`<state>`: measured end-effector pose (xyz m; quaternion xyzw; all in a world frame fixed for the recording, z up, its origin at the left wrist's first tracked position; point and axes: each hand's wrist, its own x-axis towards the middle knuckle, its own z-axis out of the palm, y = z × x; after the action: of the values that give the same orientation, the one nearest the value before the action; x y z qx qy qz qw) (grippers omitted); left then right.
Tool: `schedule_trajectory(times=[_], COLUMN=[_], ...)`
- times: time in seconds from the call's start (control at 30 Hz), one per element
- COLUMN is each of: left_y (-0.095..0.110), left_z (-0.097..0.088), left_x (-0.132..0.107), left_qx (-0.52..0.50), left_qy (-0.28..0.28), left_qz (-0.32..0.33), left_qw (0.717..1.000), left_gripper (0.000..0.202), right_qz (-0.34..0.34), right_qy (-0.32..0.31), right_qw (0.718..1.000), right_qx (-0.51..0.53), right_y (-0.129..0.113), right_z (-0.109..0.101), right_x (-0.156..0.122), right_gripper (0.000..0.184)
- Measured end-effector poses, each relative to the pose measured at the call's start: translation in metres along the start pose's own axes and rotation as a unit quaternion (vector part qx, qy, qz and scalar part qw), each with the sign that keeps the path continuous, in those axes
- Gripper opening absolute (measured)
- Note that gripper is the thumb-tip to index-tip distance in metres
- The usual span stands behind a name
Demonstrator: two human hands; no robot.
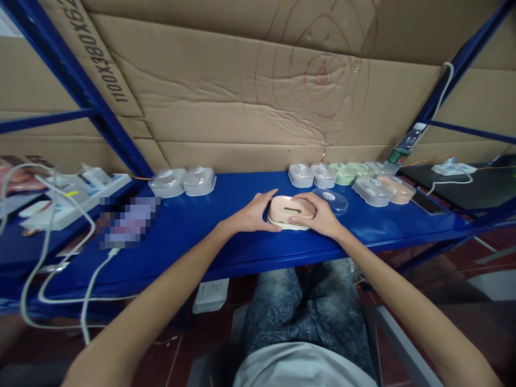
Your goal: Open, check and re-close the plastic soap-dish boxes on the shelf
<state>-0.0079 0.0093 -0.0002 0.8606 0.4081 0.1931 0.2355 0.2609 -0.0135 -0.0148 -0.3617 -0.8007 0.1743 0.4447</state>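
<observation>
A pink oval box (288, 209) with a slot in its top lies on a white base on the blue shelf (226, 215). My left hand (252, 216) grips its left end, thumb stretched along the far side. My right hand (320, 215) clasps its right end, fingers laid over the top. Just behind my right hand lies a clear oval lid (336, 200) with a round sticker.
Two clear-lidded boxes (182, 181) sit at the back left, several white, green and pink ones (350, 177) at the back right with a plastic bottle (403, 148) and a phone (427, 203). Power strips and white cables (60, 215) crowd the left. Cardboard (258, 80) backs the shelf.
</observation>
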Motion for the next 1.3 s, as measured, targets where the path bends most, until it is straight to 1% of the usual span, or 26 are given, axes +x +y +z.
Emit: schedule_trajectory(times=[0.13,0.27,0.37,0.57,0.67,0.73,0.77,0.87,0.93,1.0,1.07,1.1,1.13,1.2,1.27,1.3], left_y=[0.0,-0.003,-0.007,-0.009,-0.009,-0.008,-0.008,-0.007,-0.006,-0.004,-0.003,-0.003,-0.002,-0.002,-0.002,-0.002], left_z=[0.0,0.002,0.004,0.004,0.004,0.003,0.003,0.001,0.0,-0.001,-0.001,-0.001,-0.001,-0.001,-0.001,-0.001], left_x=[-0.001,0.001,0.002,0.004,0.004,0.003,0.003,0.002,0.002,0.002,0.002,0.002,0.002,0.001,0.0,0.0], left_qx=[-0.003,0.0,0.003,0.01,0.006,0.006,0.006,0.005,0.002,0.001,0.002,0.002,0.001,-0.002,-0.006,-0.009], left_qy=[0.002,0.006,0.012,0.014,0.017,0.017,0.018,0.018,0.018,0.017,0.015,0.015,0.014,0.015,0.014,0.014], left_qz=[0.0,0.022,0.035,0.057,0.074,0.083,0.085,0.086,0.082,0.075,0.068,0.065,0.063,0.056,0.048,0.044], left_qw=[1.0,1.0,0.999,0.998,0.997,0.996,0.996,0.996,0.996,0.997,0.998,0.998,0.998,0.998,0.999,0.999], left_gripper=[0.125,0.123,0.121,0.118,0.111,0.103,0.1,0.097,0.1,0.104,0.106,0.105,0.105,0.106,0.109,0.111], right_qz=[-0.026,-0.043,-0.044,-0.044,-0.049,-0.059,-0.065,-0.065,-0.045,-0.006,0.043,0.069,0.093,0.127,0.135,0.13], right_qy=[-0.018,-0.029,-0.045,-0.075,-0.087,-0.071,-0.055,0.009,0.047,0.068,0.058,0.041,0.018,-0.027,-0.049,-0.046], right_qw=[0.999,0.997,0.995,0.99,0.988,0.988,0.988,0.979,0.961,0.935,0.909,0.901,0.897,0.897,0.904,0.909], right_qx=[-0.026,-0.052,-0.079,-0.114,-0.12,-0.126,-0.133,-0.191,-0.267,-0.348,-0.41,-0.426,-0.432,-0.422,-0.404,-0.394], right_y=[-0.001,-0.002,-0.003,-0.002,-0.003,-0.003,-0.002,0.005,0.014,0.024,0.034,0.038,0.041,0.044,0.044,0.043], right_z=[0.001,0.001,0.001,0.003,0.004,0.002,0.0,-0.013,-0.025,-0.036,-0.044,-0.047,-0.049,-0.05,-0.05,-0.05], right_x=[-0.001,-0.002,-0.003,-0.004,-0.005,-0.005,-0.005,-0.004,-0.004,-0.007,-0.011,-0.013,-0.014,-0.016,-0.017,-0.016], right_gripper=[0.06,0.067,0.071,0.073,0.077,0.077,0.074,0.054,0.052,0.059,0.065,0.066,0.066,0.064,0.061,0.06])
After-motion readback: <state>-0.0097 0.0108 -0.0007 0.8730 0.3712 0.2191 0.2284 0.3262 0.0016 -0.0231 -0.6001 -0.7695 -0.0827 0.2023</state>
